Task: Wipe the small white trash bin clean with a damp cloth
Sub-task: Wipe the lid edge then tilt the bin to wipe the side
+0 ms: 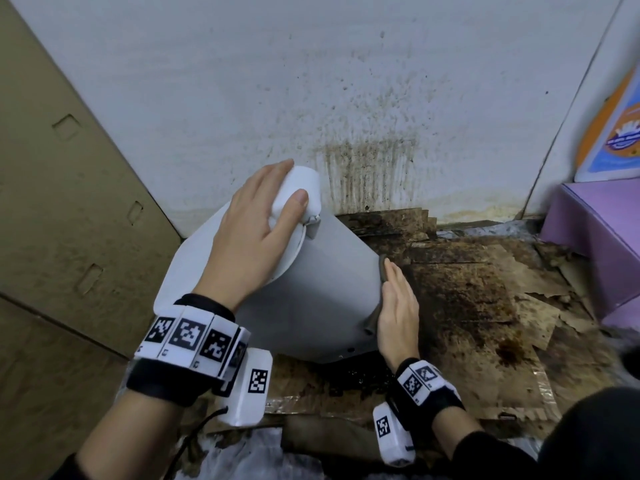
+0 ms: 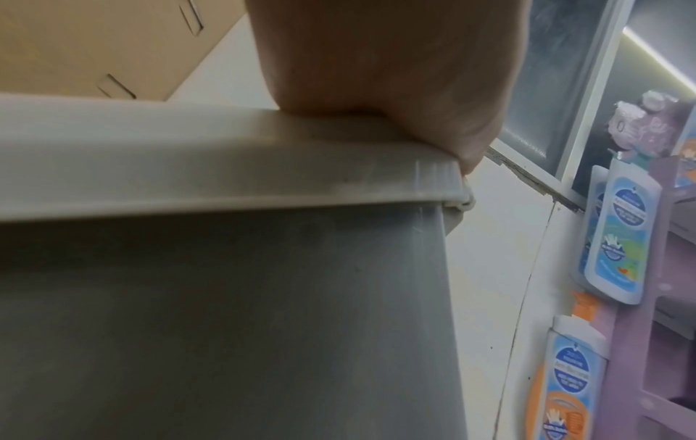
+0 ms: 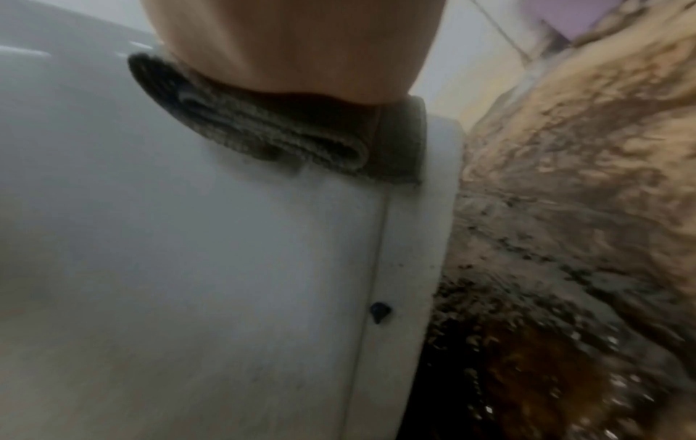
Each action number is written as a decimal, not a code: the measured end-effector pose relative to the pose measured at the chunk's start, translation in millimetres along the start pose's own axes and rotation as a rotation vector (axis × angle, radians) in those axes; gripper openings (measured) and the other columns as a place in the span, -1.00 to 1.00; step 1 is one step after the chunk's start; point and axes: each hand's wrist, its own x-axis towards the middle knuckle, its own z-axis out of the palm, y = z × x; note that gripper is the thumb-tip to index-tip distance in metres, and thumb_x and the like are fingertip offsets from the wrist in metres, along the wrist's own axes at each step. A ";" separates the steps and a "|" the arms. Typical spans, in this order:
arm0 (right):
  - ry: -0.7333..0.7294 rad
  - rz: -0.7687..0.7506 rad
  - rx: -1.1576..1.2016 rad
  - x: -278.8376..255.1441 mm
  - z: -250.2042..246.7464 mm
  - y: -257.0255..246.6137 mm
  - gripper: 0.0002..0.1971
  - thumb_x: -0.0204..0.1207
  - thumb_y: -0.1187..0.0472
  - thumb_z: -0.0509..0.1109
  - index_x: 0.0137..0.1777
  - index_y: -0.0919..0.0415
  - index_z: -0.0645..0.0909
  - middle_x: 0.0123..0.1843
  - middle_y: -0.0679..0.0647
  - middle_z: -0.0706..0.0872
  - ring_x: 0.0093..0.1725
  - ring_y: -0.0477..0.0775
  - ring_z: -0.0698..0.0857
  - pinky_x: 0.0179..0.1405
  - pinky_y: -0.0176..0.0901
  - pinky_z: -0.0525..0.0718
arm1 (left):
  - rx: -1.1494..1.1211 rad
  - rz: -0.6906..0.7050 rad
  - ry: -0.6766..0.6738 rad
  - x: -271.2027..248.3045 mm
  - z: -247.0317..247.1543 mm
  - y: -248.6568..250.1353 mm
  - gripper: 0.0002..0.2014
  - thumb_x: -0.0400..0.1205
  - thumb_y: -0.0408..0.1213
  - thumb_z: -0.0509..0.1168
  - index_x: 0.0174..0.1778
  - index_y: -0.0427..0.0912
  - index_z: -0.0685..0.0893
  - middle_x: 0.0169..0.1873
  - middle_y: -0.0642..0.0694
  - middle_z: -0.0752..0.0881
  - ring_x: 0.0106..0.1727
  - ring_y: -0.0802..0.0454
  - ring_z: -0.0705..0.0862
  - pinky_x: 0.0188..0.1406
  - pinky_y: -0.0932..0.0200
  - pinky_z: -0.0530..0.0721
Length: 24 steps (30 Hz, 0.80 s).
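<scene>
The small white trash bin leans tilted on the dirty floor, its lid towards the wall. My left hand grips the raised hump at the back of the lid, thumb on one side and fingers on the other. The left wrist view shows the lid edge under the left hand. My right hand lies flat with straight fingers and presses a folded grey cloth against the bin's right side. In the right wrist view the cloth sits between the right hand and the bin wall.
Brown cardboard stands on the left. The white wall behind carries brown splatter stains. Stained, torn cardboard covers the floor to the right. A purple shelf unit stands at far right, with soap bottles on it.
</scene>
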 end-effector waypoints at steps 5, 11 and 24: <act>-0.011 -0.186 0.057 -7.6 16.3 -50.2 -0.44 0.79 -0.08 -0.15 0.76 -0.14 0.27 0.78 -0.19 0.33 0.78 -0.23 0.20 0.81 -0.01 0.08 | -0.003 -0.001 0.013 0.2 -1.3 -2.8 -0.51 0.83 0.09 0.06 0.69 0.08 0.36 0.62 0.13 0.42 0.63 0.12 0.35 0.63 -0.04 0.32; -0.163 -0.357 0.094 -8.1 19.7 -112.5 -0.48 0.86 0.04 -0.08 0.81 -0.08 0.17 0.83 -0.18 0.20 0.81 -0.27 0.06 0.81 -0.12 0.00 | 0.000 0.001 0.003 1.7 2.0 -3.6 -0.50 0.82 0.12 0.06 0.69 0.10 0.35 0.63 0.15 0.41 0.64 0.14 0.35 0.64 -0.03 0.32; 0.054 -0.119 0.016 -1.7 -1.1 13.2 -0.45 0.80 -0.11 -0.03 0.73 -0.06 0.41 0.74 -0.17 0.43 0.74 -0.17 0.33 0.75 0.19 0.31 | -0.034 -0.015 -0.010 1.4 -0.1 -2.2 -0.49 0.81 0.15 0.07 0.69 0.12 0.35 0.62 0.18 0.41 0.64 0.16 0.34 0.64 -0.10 0.33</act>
